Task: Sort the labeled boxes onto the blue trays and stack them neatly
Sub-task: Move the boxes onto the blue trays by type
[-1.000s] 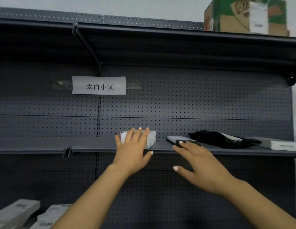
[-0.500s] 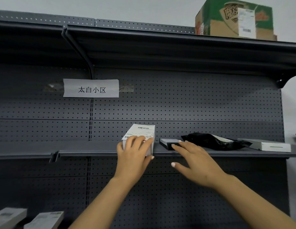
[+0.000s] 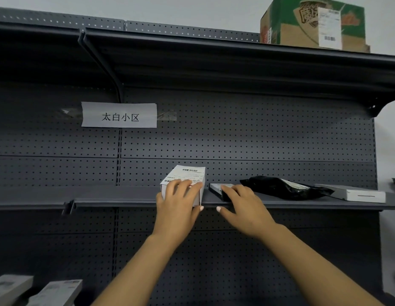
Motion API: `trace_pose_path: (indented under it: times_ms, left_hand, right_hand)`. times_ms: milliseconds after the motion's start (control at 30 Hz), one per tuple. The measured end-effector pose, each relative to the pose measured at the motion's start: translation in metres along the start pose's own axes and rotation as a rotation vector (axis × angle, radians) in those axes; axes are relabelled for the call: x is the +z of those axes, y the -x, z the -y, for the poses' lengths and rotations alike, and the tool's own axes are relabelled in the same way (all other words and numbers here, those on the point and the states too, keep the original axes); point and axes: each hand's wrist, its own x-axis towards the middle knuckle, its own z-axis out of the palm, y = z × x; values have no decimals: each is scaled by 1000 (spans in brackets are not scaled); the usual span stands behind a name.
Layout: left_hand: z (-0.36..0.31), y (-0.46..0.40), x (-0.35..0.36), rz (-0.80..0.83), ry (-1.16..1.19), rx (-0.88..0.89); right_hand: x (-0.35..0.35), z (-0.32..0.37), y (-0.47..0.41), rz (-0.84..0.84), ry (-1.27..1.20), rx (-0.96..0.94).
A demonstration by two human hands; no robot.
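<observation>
Up there — white box point(image 3: 187, 180) in left hand point(image 3: 177, 208)

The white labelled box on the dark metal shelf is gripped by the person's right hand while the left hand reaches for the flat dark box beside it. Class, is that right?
No, the hands are swapped. In the head view the left hand grips the white labelled box on the dark metal shelf, and the right hand reaches for the flat dark box.

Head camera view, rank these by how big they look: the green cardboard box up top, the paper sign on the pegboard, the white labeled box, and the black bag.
1. green cardboard box
2. black bag and paper sign: look about alike, so I won't rank them
3. white labeled box, partly covered by the left hand
</observation>
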Motion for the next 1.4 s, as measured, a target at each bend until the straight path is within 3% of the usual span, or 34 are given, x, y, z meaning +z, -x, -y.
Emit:
trace_pose_path:
  times_ms: [367, 533, 767, 1000, 1200, 1400]
  left_hand:
    - [-14, 21, -4, -144, -87, 27]
    - [-17, 24, -12, -121, -83, 18]
    - [-19, 37, -23, -103, -52, 17]
    - [-21, 61, -47, -125, -22, 41]
    - [-11, 110, -85, -188, -62, 82]
    - [4, 174, -132, -142, -129, 85]
  right_hand:
    - [-8, 8, 21, -145, -33, 32]
    - [-12, 22, 15, -156, -76, 143]
    - [-4, 28, 31, -162, -49, 123]
    - [-16, 30, 66, -192, -67, -2]
    - [-16, 41, 123, -384, -150, -181]
    - [0, 64, 182, -366, -244, -297]
